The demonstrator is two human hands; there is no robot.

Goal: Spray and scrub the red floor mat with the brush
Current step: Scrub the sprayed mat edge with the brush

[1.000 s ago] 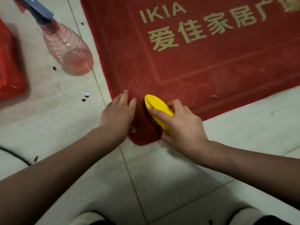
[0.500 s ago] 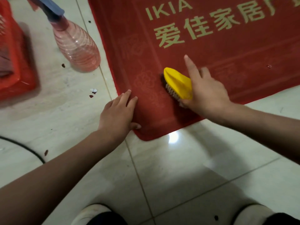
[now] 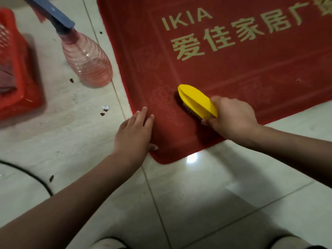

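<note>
The right hand (image 3: 231, 121) gripped the smooth yellow plastic brush (image 3: 196, 101), bristles on the embossed red mat (image 3: 233, 72); the left hand (image 3: 133, 134) pressed flat-fingered at lower centre.

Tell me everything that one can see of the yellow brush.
The yellow brush has a smooth, plastic-looking oval back with a ridge along it and a pointed far end. Short brownish bristles show under its left edge, pressed onto the red mat near the mat's near left corner. The right hand grips its near end. Nothing else touches it.
</note>
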